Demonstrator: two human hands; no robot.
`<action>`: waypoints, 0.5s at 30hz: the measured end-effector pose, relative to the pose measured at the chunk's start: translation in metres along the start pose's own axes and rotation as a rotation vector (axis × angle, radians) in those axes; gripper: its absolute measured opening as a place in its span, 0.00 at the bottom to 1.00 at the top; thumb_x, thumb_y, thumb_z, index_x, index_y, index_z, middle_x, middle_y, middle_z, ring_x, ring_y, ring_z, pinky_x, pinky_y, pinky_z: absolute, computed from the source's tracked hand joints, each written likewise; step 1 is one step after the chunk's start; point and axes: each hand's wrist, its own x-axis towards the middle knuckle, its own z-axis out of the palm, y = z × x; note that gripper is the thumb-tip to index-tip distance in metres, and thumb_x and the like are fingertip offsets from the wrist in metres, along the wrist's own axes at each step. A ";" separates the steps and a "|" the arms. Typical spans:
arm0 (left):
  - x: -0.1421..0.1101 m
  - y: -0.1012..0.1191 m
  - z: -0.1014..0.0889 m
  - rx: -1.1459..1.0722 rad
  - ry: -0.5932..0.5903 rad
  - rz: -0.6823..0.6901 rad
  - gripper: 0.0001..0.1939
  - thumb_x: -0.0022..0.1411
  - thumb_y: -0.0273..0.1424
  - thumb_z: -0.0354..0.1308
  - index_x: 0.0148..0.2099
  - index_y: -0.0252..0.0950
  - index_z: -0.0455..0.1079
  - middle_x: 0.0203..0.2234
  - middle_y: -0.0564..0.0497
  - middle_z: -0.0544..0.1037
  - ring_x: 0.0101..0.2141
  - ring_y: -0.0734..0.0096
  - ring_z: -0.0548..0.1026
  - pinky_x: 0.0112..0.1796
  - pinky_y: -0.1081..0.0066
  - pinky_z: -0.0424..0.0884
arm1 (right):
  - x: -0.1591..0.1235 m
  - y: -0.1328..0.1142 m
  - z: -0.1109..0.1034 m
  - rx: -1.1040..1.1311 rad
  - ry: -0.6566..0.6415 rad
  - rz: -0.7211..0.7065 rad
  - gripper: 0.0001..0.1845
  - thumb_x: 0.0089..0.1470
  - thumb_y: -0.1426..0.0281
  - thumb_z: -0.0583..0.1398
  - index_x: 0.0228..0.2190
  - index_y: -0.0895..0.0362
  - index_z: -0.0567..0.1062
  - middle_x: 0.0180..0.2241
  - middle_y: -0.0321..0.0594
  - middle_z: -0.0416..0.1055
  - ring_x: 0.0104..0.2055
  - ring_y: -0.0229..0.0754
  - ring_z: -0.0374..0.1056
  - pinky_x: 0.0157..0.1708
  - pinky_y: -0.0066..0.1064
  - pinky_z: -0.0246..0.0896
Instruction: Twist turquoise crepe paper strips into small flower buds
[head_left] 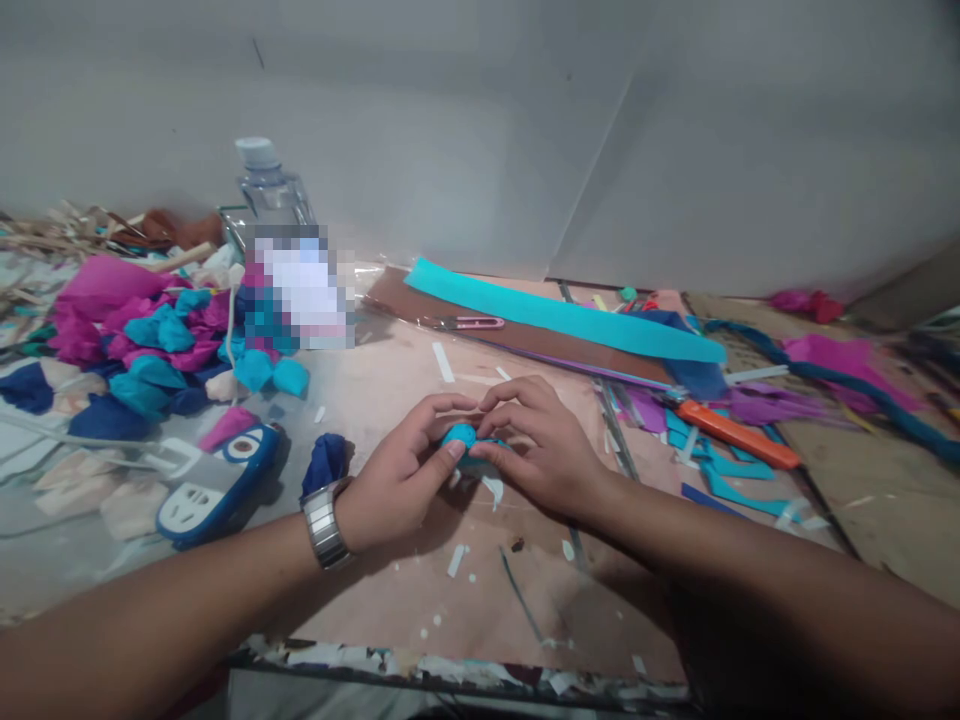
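Out on the far left, a heap of crumpled crepe paper (187,335) piles up in magenta, turquoise and navy. Below it, a blue-and-white power strip (225,490) lies at a slant, and behind, a clear bottle (277,195) with a white cap stands upright near the wall.

Moving right, a navy paper bundle (328,462) sits just beside the metal-banded watch (326,525) on the left wrist. And here's the left hand (397,490), fingers curled, thumb pressed down on a small turquoise paper ball (459,434), right there in the gap between the two hands, above the worktop (360,610). In from the other side comes the right hand (551,450), fingers arched over, thumb and fingertips closed on the ball's near edge.

Beyond the hands, pink thread snips (480,323) rest on a brown sheet (555,350), with a long turquoise strip (555,315) across it. Further right, an orange utility knife (739,435) lies by turquoise scraps (731,465), and at the far side a dark blue twisted length (862,395) runs past magenta paper (847,360).
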 end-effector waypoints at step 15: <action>-0.001 0.001 -0.002 0.096 -0.024 0.032 0.18 0.77 0.34 0.52 0.65 0.43 0.62 0.61 0.42 0.73 0.63 0.57 0.71 0.62 0.54 0.66 | -0.002 0.000 0.001 0.010 0.015 0.007 0.12 0.59 0.60 0.70 0.42 0.51 0.79 0.47 0.44 0.74 0.50 0.50 0.70 0.52 0.46 0.65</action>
